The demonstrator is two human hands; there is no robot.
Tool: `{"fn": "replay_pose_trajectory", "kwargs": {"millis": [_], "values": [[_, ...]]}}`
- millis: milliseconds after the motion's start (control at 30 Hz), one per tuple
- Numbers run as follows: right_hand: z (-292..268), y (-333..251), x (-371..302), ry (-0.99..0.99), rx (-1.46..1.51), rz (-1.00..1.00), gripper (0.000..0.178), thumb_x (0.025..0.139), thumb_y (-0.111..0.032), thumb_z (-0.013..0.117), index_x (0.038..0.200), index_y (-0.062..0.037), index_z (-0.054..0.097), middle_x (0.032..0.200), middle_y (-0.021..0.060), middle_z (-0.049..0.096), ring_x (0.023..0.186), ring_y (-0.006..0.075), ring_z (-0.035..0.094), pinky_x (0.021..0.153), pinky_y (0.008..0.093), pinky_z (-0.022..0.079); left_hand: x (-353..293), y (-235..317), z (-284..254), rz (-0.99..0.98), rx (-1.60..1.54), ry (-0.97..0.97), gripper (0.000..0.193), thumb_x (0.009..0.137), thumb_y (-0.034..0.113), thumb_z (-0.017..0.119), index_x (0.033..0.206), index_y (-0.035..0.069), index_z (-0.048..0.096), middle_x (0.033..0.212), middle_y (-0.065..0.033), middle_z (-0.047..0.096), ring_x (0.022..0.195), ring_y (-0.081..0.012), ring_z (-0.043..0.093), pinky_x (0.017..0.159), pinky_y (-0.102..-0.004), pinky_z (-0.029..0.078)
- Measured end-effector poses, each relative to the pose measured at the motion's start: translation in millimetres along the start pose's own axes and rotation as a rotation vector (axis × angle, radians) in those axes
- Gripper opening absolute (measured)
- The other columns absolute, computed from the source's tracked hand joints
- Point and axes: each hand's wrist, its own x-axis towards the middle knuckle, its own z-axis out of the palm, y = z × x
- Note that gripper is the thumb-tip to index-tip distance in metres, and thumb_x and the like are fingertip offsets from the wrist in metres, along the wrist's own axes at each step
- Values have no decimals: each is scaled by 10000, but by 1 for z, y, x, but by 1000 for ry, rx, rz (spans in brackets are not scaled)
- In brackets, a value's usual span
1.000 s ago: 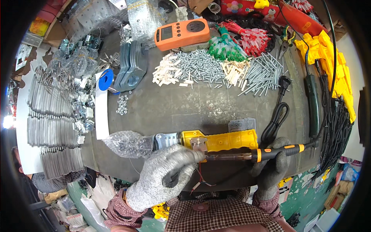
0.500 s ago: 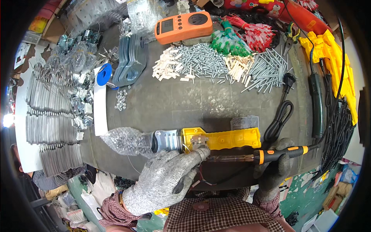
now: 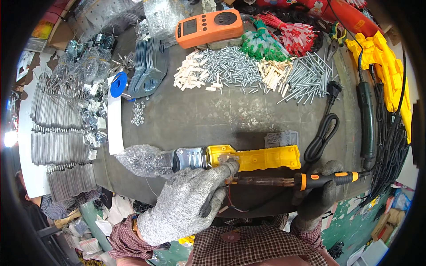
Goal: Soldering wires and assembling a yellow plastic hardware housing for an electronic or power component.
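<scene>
My left hand [image 3: 188,201], in a grey knit glove, has its thumb and fingers pinched at a small metal part [image 3: 229,158] in a yellow plastic handle shell [image 3: 270,158]. The fingertips cover some of that part. Left of the shell, a metal collar [image 3: 191,159] joins an end wrapped in bubble film [image 3: 144,160]. My right hand [image 3: 320,188], also gloved, is closed around the black and orange handle of a soldering iron [image 3: 266,181]. Its shaft points left, with the tip close by my left fingers. Thin red and dark wires [image 3: 231,204] hang below them.
Behind lie heaps of screws [image 3: 230,68], long bolts [image 3: 310,77], green-tipped bundled parts [image 3: 264,44] and an orange meter [image 3: 208,27]. Metal plates [image 3: 148,66] and stacked grey rods [image 3: 55,148] are on the left. A coiled black power cord [image 3: 326,133] and yellow shells [image 3: 388,75] are on the right.
My left fingertips have moved slightly up over the small metal part and cover more of it. The soldering iron stays in my right hand, almost unmoved.
</scene>
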Motion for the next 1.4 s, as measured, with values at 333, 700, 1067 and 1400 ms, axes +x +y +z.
{"fn": "replay_pose_trajectory", "kwargs": {"millis": [333, 700, 1067, 1400], "values": [[-4, -5, -1, -234, 107, 96, 383, 958, -357, 625, 1046, -24, 457, 585, 99, 604, 362, 182, 531, 340, 263, 438, -1, -1, 2, -18, 47, 1, 618, 792, 4, 681, 1395, 31, 550, 893, -128, 720, 765, -333, 691, 708, -419, 553], [-3, -3, 0, -253, 132, 91, 381, 962, -360, 623, 1063, -34, 455, 603, 91, 594, 404, 181, 556, 350, 271, 452, 3, 5, -4, -78, 56, -70, 579, 839, 20, 673, 1403, 46, 546, 950, -165, 713, 809, -341, 704, 736, -425, 565], [-3, -6, -1, -180, 53, 108, 401, 943, -370, 623, 1056, -22, 458, 560, 78, 572, 382, 175, 539, 354, 259, 444, 8, 8, -12, -145, 24, -179, 566, 863, 2, 654, 1414, 29, 526, 1044, -208, 713, 936, -369, 720, 801, -436, 568], [-25, -4, -8, -107, 150, 223, 593, 850, -446, 795, 1144, -10, 521, 852, 114, 662, 630, 216, 663, 590, 317, 591, 9, 1, -12, -52, 23, -164, 552, 915, 157, 645, 1425, 56, 459, 849, -181, 675, 737, -383, 679, 687, -485, 535]]}}
